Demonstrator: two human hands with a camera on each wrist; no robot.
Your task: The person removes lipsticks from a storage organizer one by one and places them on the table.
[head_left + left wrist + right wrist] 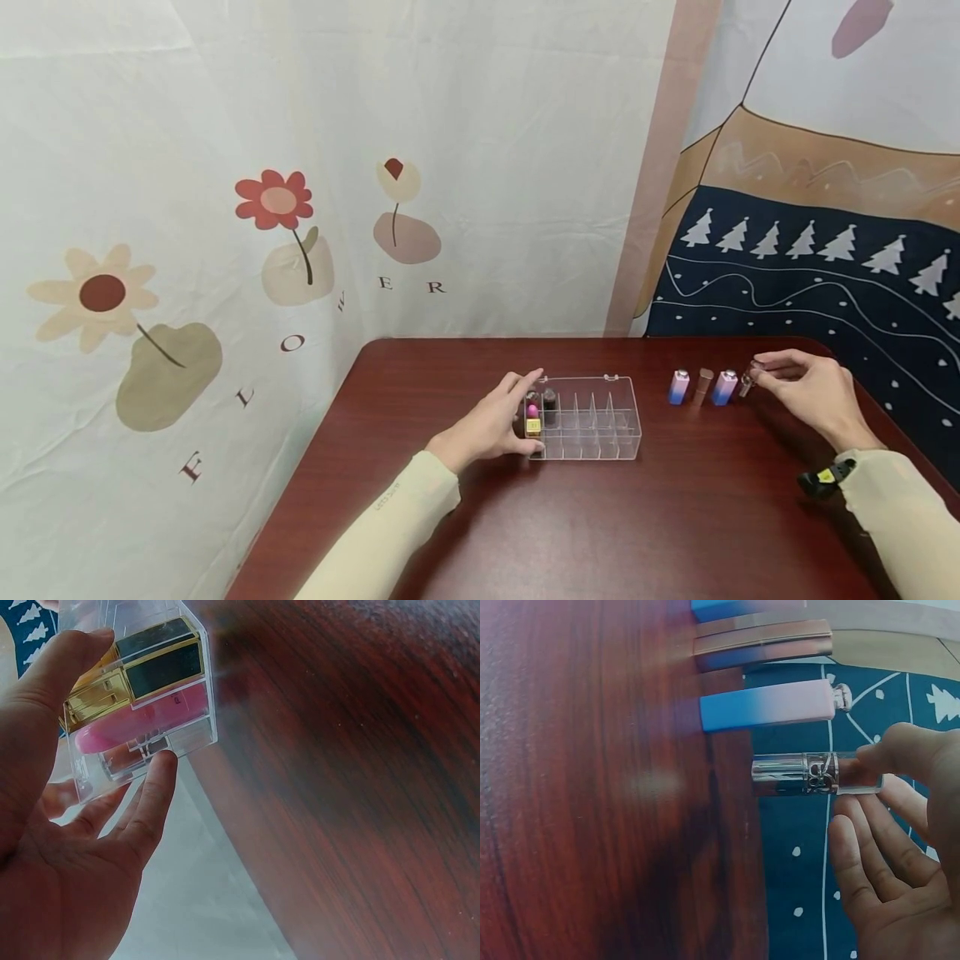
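Observation:
My left hand (pixel 483 421) grips the left end of a clear compartment organizer (pixel 592 443), thumb at the near side and fingers at the far side. In its left compartments stand a pink tube (pixel 532 411), a gold-topped item (pixel 533 427) and a dark-capped one (pixel 550 398). The left wrist view shows the pink tube (pixel 142 727) and a gold-and-black tube (pixel 161 671) through the wall. My right hand (pixel 810 387) pinches the clear upper end of a lipstick (pixel 780 776) with a silver base. That lipstick is upright, beside a pink-and-blue tube (pixel 769 706); contact with the table is unclear.
Left of the held lipstick stand a pink-and-blue tube (pixel 724 388), a brown tube (pixel 702 387) and another pink-and-blue tube (pixel 678 388). The brown wooden table (pixel 585 525) meets a printed curtain (pixel 487 275) at the back.

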